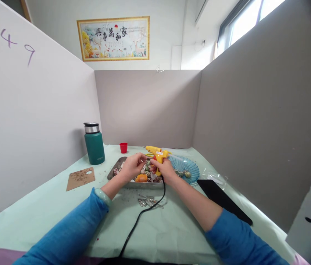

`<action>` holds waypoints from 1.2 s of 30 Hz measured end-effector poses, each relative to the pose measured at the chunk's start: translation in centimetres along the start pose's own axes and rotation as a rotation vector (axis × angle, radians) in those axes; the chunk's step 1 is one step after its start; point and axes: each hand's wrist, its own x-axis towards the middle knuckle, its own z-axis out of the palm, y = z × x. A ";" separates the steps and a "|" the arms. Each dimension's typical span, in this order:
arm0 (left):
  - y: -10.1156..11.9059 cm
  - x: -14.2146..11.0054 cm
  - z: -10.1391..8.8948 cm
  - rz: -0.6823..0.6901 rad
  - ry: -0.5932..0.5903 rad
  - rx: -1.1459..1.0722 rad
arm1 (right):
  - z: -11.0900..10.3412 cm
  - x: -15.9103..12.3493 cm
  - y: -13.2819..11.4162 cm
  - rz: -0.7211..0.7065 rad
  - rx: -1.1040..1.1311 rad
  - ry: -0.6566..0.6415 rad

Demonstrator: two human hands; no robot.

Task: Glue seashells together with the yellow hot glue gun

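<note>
My right hand (164, 168) grips a yellow hot glue gun (159, 154) by its handle, the nozzle pointing left. A clear glue stick sticks out of its back, and a black cord (141, 213) runs from the handle down to the table's front edge. My left hand (135, 165) is just left of the gun, fingers bent and pinched together; whatever they hold is too small to make out. Both hands are over a metal tray (144, 185) filled with shells and a larger orange piece (141, 178). A blue fluted glass plate (192, 167) with small greenish pieces lies right of the gun.
Several small silvery metal pieces (147, 201) lie before the tray. To the left are a brown card (80, 179) with dark crumbs, a green bottle (94, 145) and a red cup (123, 148). A black flat slab (224, 200) lies right. Grey panels (147, 106) enclose the table.
</note>
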 end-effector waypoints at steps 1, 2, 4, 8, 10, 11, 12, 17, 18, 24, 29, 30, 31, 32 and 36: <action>0.0 -0.1 0.1 0.014 0.004 0.005 | 0.0 0.0 0.0 0.002 0.003 -0.008; 0.1 -0.1 0.1 0.023 0.007 0.008 | -0.1 0.0 0.1 0.003 0.005 -0.013; 0.2 -0.2 0.2 0.029 0.011 0.000 | -0.2 0.1 0.2 0.000 0.007 -0.019; 0.2 -0.3 0.4 -0.016 0.016 -0.066 | -0.3 0.2 0.3 -0.020 0.030 -0.028; 0.2 -0.3 0.5 -0.038 0.014 -0.097 | -0.4 0.2 0.3 -0.028 0.050 -0.020; 0.2 -0.2 0.5 -0.046 0.015 -0.108 | -0.4 0.2 0.3 -0.028 0.054 -0.011; 0.2 -0.2 0.5 -0.057 0.021 -0.118 | -0.4 0.2 0.2 -0.028 0.054 0.002; 0.2 0.0 0.4 -0.194 0.056 -0.197 | -0.2 0.0 0.0 -0.047 0.025 0.049; 0.1 0.1 0.4 -0.223 0.047 -0.206 | -0.1 0.0 -0.1 -0.055 0.014 0.050; -0.7 0.1 0.7 -0.212 0.028 -0.138 | 0.1 -0.1 0.0 -0.123 -0.086 0.019; -0.8 0.2 0.7 -0.218 0.021 -0.210 | 0.1 -0.1 0.2 -0.141 -0.178 0.006; -0.7 0.3 0.7 -0.242 0.007 -0.247 | 0.2 -0.1 0.2 -0.139 -0.187 0.006; -0.6 0.3 0.6 -0.276 -0.007 -0.291 | 0.2 -0.2 0.2 -0.140 -0.189 0.011; -0.5 0.3 0.6 -0.318 -0.017 -0.346 | 0.2 -0.2 0.2 -0.144 -0.184 0.021; -0.5 0.2 0.3 -0.542 -0.049 -0.652 | 0.2 -0.2 0.2 -0.165 -0.130 0.113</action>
